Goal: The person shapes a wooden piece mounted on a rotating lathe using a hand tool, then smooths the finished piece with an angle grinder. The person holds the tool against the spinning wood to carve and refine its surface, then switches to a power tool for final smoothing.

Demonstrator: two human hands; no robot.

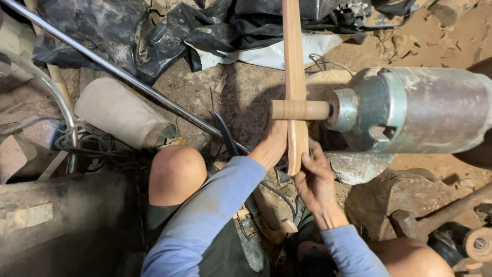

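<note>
Fingers of the right hand (316,182) curl closed around the lower end of a long wooden strip (295,77). Left hand (274,146) grips the strip from behind, just below the wooden cylinder (300,110) held in the grey metal lathe motor (415,110). Farther off lies black plastic sheeting (154,31).

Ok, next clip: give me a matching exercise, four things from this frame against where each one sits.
Things:
1. flat wooden stick
2. wooden cylinder
3. metal rod
4. black plastic sheet

Places:
A. crumpled at the top of the view
B. sticking out of the grey lathe motor
C. held by the left hand and right hand
D. lying slantwise across the dirt floor

Pairs: 1-C, 2-B, 3-D, 4-A
</note>
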